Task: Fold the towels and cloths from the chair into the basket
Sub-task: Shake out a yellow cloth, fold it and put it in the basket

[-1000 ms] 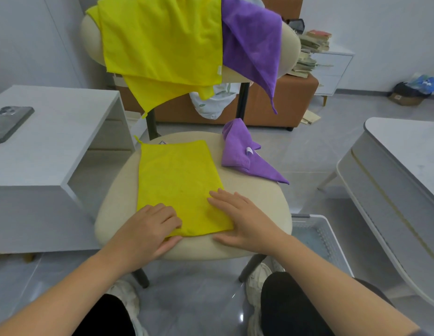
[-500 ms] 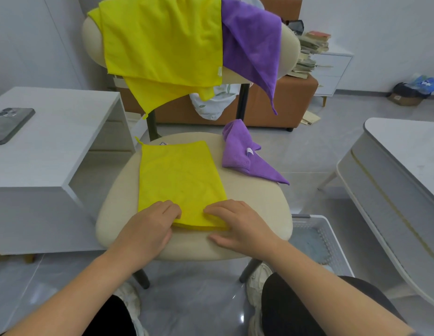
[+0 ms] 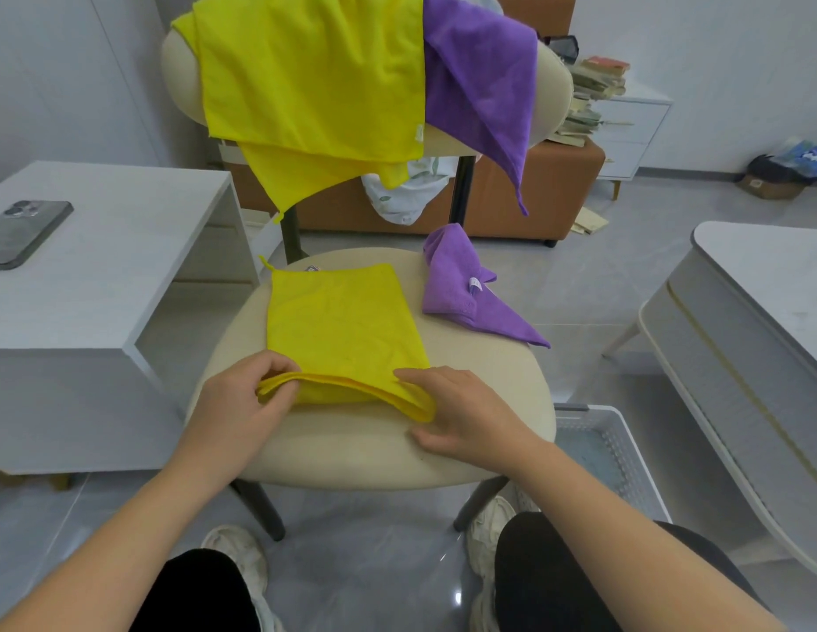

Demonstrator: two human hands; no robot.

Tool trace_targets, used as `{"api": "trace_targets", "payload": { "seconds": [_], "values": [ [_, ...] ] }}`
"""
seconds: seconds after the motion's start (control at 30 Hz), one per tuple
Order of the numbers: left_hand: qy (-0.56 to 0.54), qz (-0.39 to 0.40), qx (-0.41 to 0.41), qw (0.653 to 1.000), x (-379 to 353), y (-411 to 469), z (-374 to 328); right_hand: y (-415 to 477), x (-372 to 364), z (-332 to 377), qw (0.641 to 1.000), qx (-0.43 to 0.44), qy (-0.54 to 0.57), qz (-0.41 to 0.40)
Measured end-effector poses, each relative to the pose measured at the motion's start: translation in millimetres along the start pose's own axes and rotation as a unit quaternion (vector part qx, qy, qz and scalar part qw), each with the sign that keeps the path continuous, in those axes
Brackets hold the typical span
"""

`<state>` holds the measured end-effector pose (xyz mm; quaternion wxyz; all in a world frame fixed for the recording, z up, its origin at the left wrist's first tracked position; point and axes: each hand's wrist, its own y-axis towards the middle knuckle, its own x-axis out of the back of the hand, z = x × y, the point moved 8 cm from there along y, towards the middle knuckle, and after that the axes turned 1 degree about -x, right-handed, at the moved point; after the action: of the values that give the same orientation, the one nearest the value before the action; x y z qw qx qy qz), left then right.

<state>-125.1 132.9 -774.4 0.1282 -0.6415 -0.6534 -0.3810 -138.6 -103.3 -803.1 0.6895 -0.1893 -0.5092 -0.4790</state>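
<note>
— How many cloths were counted, and where?

— Two were seen on the seat of the one chair (image 3: 352,449), at the centre of the frame: one folded yellow cloth (image 3: 343,330) laid flat as a rectangle, and one crumpled purple cloth (image 3: 457,294) just to its right, apart from it. Over the backrest, at the upper centre, draped yellow fabric (image 3: 306,79) was hung in two visible layers; whether that was one cloth or two could not be told. One draped purple cloth (image 3: 484,79) was hung touching it on the right.

— And the hands?

— Two were counted. The near left corner of the folded yellow cloth was pinched by the left hand (image 3: 242,403) between thumb and curled fingers, and was raised off the seat. The near right corner was covered by the forefinger of the right hand (image 3: 461,412). The thumb was stretched out on the seat below, clear of the fabric. Whether that corner was gripped could not be told.

— Was the basket seen?

— One white basket (image 3: 625,449) was seen on the floor at the lower right, partly hidden behind the seat. Nothing folded could be made out inside it.

— Anything else?

— One phone (image 3: 23,232) was laid on a white table (image 3: 124,275) at the left. A second white table (image 3: 753,289) was placed at the right, and one stack of books (image 3: 593,98) was seen at the upper right.
</note>
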Motion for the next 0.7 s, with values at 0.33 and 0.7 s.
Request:
{"api": "trace_targets", "payload": {
  "seconds": [0.33,0.7],
  "values": [
    [0.030,0.209,-0.021,0.977,-20,1,18,3,12,-13,0.993,-0.048,0.088,-0.067],
    [-0.235,0.126,0.112,0.957,-10,2,5,-3,41,-19,0.930,-0.141,0.295,-0.168]
  ]
}}
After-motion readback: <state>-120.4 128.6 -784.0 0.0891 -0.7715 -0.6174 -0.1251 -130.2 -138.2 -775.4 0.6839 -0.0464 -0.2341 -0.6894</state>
